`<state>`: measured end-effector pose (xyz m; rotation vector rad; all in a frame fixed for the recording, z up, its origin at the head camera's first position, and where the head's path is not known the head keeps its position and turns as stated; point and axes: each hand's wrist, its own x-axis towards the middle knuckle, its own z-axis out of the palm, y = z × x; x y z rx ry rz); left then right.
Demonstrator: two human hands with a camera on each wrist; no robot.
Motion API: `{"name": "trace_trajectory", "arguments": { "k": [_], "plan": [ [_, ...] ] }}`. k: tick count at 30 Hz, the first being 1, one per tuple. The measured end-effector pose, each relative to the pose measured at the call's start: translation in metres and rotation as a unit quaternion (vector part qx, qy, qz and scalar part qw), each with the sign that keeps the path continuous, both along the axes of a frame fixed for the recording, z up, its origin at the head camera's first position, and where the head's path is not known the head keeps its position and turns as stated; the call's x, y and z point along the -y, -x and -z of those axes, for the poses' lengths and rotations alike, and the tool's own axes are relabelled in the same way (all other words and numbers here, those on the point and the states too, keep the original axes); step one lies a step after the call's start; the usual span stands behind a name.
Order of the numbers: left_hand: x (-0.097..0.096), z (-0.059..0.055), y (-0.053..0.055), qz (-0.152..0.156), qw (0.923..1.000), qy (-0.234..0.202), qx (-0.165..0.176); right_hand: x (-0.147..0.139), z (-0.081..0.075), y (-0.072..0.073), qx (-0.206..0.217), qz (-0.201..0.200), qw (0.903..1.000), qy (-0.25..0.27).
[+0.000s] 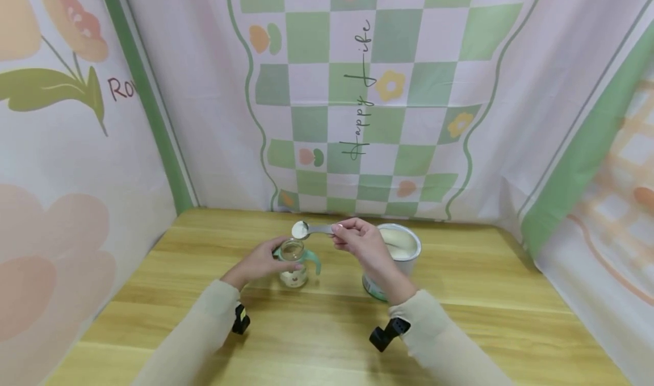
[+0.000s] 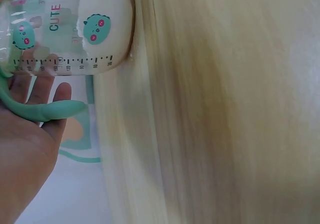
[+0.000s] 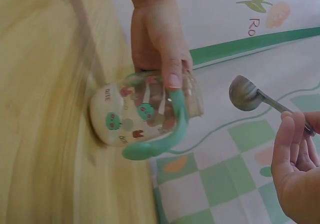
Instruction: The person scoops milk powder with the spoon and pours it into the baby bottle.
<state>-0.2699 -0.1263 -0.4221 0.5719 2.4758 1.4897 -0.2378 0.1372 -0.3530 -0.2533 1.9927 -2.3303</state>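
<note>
Both grips seem steadying: the left hand (image 1: 262,260) clasps the upright bottle (image 1: 294,277) on the table (image 1: 311,335), while the right hand (image 1: 361,244), left of the tub (image 1: 406,265), pinches the spoon (image 1: 319,229) higher, likely level to retain powder (image 1: 298,230).

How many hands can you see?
2. The left hand holds the green-handled bottle. The right hand pinches the spoon, just left of the white tub in the head view. I see no others.

Both arms (image 1: 191,335) are reaching forward and angling inward; the left hand (image 1: 259,263) is gripping; the right hand (image 1: 365,248) is pinching, hovering near the left one.
</note>
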Motion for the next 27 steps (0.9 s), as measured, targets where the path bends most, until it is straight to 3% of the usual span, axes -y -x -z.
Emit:
{"name": "trace_trajectory", "arguments": {
  "k": [10,17,27],
  "plan": [
    [-0.001,0.002,-0.001,-0.008,0.9994,-0.009,0.032,0.007,0.012,-0.001,-0.003,-0.001,0.9997,-0.024],
    [-0.001,0.002,0.0,0.001,0.9993,-0.016,0.034,0.011,0.019,-0.001,-0.022,0.016,0.9983,-0.051],
    [-0.001,0.0,-0.002,0.01,0.9993,-0.022,0.03,0.013,0.029,-0.003,-0.096,0.036,0.9864,-0.128]
  ]
}}
